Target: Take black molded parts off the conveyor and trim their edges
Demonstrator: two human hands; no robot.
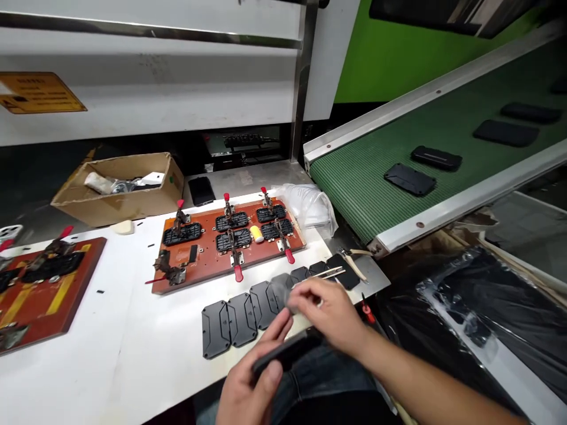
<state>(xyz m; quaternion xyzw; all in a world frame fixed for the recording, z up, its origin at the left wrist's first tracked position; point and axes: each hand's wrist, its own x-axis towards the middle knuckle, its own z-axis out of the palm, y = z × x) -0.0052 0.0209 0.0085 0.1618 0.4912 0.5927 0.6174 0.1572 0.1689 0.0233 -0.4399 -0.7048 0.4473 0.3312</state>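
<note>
My left hand [254, 378] is closed around a black plastic case [287, 353], held tilted over my lap at the table's front edge. Just above it, my right hand [330, 310] has thumb and fingers pinched together. At those fingertips shows a blurred greyish, see-through patch [280, 288], too smeared to name. Behind both hands runs a row of flat black plastic covers [216, 329], partly hidden by the right hand. Tweezers [330, 273] and a pair of cutting pliers [358, 262] lie at the row's right end.
A red-brown fixture board [204, 265] with red-handled clamps holds several black parts. Another fixture board [84, 283] is at left. A cardboard box [119, 206] stands behind. The green conveyor belt [354, 183] at right carries several black parts. Black plastic wrapping [509, 319] lies below it.
</note>
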